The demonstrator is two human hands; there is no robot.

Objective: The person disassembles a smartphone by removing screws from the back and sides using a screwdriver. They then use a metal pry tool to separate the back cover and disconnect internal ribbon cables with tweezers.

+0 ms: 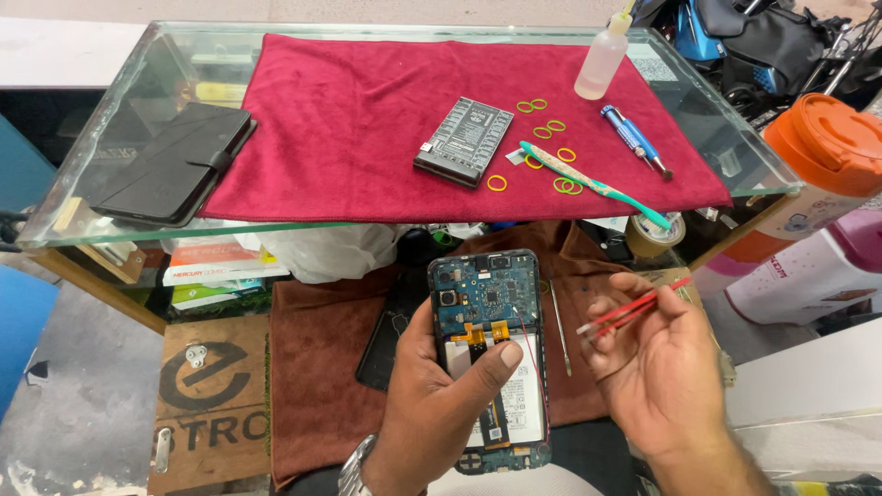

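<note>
My left hand (439,395) holds an opened smartphone (489,317) with its back cover off, so the blue circuit board and white battery show. The thumb lies across the battery. My right hand (657,367) grips red tweezers (629,312), whose tips point left toward the phone's right edge, a short way from it. Both hands are low in the view, below the glass table.
A glass table (119,119) carries a red towel (367,119), a black tester board (464,140), several yellow-green rubber rings (551,126), a toothbrush (593,184), a blue screwdriver (634,138), a squeeze bottle (602,60) and a black wallet case (175,161). An orange-lidded jug (827,147) stands at right.
</note>
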